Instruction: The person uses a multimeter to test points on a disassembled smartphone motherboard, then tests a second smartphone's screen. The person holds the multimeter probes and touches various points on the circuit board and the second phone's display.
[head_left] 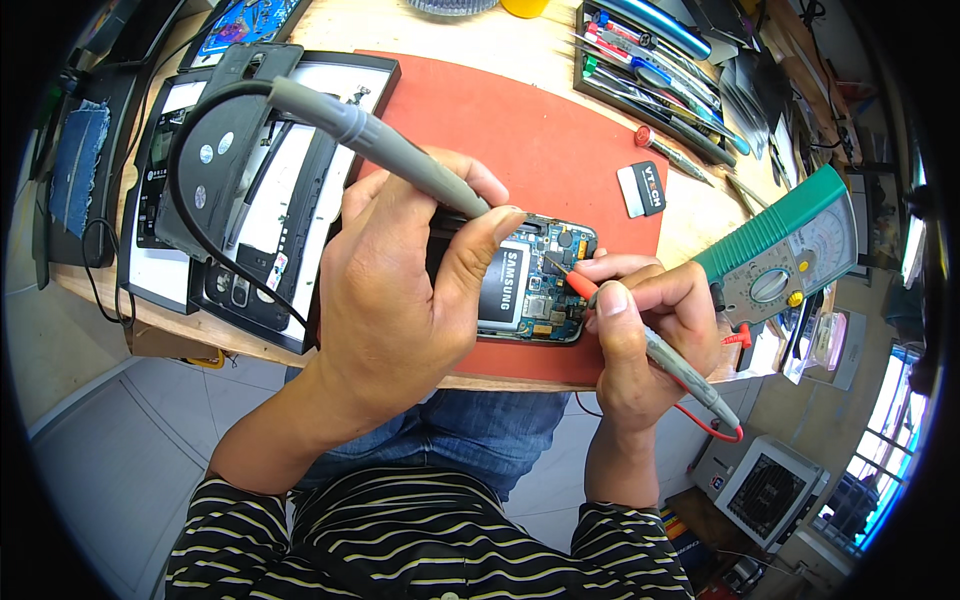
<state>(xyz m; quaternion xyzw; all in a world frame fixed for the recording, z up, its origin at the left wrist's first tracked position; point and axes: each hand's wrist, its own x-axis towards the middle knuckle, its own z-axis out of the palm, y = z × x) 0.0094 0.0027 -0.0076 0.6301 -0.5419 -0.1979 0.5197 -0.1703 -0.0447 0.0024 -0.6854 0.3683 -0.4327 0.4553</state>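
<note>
An opened smartphone (537, 262) lies on a red mat, its dark battery (497, 290) and blue circuit board (560, 252) exposed. My left hand (400, 270) is closed round a grey test probe (385, 140) with a black cable. That probe slants down toward the phone's upper edge; its tip is hidden behind my thumb. In my right hand (650, 335) is a test probe (680, 365) with a grey handle, red front and red wire. Its tip points at the circuit board; whether it touches is too small to tell.
An analog multimeter (780, 250) with a green edge stands right of the red mat (470, 120). A tool tray (655, 85) holds tweezers and screwdrivers at the far right. Phone covers and parts fill a black-rimmed box (375, 75) at left. A small card (642, 189) lies on the mat.
</note>
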